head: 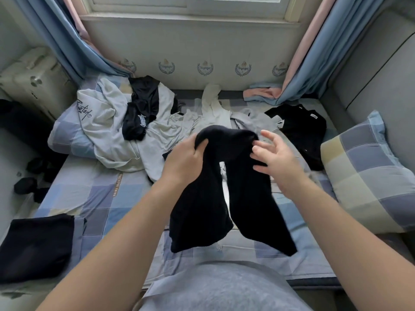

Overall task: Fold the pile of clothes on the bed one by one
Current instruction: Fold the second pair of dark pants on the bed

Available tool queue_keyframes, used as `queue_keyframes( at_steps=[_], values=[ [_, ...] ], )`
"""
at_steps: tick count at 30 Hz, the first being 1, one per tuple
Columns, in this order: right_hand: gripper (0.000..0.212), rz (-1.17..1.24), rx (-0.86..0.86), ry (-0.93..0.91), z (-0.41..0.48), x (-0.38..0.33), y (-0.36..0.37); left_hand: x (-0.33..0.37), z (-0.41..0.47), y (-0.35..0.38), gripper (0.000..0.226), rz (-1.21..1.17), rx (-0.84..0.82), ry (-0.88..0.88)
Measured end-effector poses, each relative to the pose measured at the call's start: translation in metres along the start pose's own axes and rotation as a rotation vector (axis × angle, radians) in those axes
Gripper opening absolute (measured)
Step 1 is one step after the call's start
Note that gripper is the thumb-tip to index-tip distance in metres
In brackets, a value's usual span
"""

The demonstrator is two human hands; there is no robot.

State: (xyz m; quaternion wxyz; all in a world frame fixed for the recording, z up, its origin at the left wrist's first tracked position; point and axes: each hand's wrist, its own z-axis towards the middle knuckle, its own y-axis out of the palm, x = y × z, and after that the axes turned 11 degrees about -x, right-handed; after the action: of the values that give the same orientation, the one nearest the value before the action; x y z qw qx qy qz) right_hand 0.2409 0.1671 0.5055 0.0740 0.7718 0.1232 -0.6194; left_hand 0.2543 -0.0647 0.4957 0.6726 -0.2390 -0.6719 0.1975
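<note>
Seen from my head, my left hand (186, 158) gripped the top of a black garment (202, 216), fingers curled into the cloth, and held it up over the checked bed (101, 198). My right hand (275, 159) was spread, its blurred fingertips against the garment's other side. The pile of clothes (116, 131) lay behind it, and a folded black piece (36, 245) lay at my left
</note>
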Motion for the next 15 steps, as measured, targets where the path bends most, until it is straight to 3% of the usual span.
queue_keyframes(
  at_steps=[3, 8, 10, 13, 15],
  values=[
    [0.049, -0.092, -0.066, 0.042, -0.011, 0.016, 0.012, 0.006, 0.002, -0.014, 0.027, -0.108, -0.029, -0.046],
    [0.069, -0.128, -0.330, 0.158, -0.026, 0.034, 0.045, 0.034, -0.008, -0.014, 0.036, -0.758, -0.089, -0.221],
    [0.057, -0.133, -0.397, 0.166, -0.027, 0.042, 0.059, 0.049, -0.004, -0.018, 0.038, -0.883, -0.113, -0.291],
    [0.018, -0.143, -0.322, 0.029, -0.022, 0.041, 0.071, 0.062, 0.004, -0.033, 0.048, -0.966, -0.111, -0.375],
    [0.020, -0.110, -0.274, -0.039, -0.019, 0.033, 0.068, 0.063, 0.009, -0.043, 0.049, -1.038, -0.076, -0.381]
  ],
)
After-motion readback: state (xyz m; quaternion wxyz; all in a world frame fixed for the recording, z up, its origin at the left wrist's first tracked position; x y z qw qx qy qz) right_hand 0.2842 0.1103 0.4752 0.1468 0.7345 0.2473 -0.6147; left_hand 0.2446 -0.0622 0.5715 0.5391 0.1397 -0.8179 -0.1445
